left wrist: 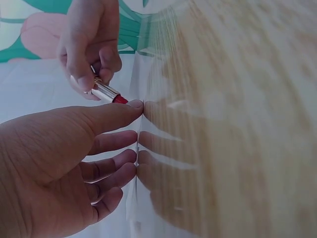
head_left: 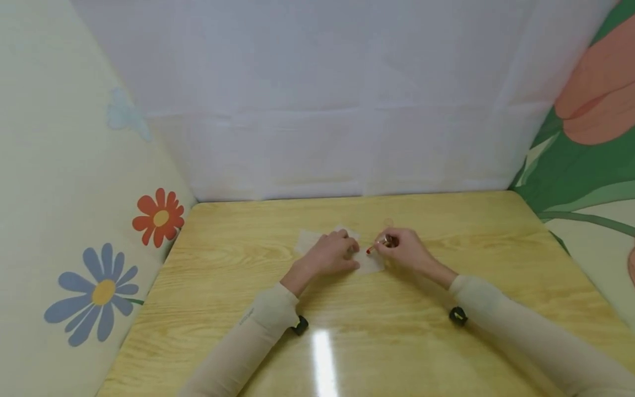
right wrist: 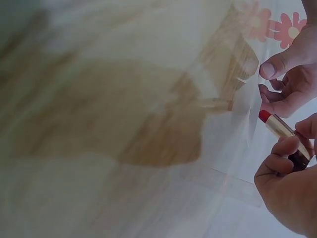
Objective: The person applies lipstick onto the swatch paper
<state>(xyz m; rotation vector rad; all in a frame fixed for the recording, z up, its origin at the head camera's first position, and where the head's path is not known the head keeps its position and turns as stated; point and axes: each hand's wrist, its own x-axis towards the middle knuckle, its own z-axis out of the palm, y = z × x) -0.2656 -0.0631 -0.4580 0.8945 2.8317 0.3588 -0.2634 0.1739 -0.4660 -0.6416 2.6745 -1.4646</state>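
Support surface — a table [head_left: 426, 342] with a glossy, light yellow wood-grain top, its far edge and both sides meeting upright panels. A thin, translucent white sheet [head_left: 369, 266] lies flat on the top near the middle, its corners showing past the hands. The left hand [head_left: 333, 255] rests directly on this sheet — fingers extended, pressing it to the wood. A bright streak of reflected light crosses the near part of the top.
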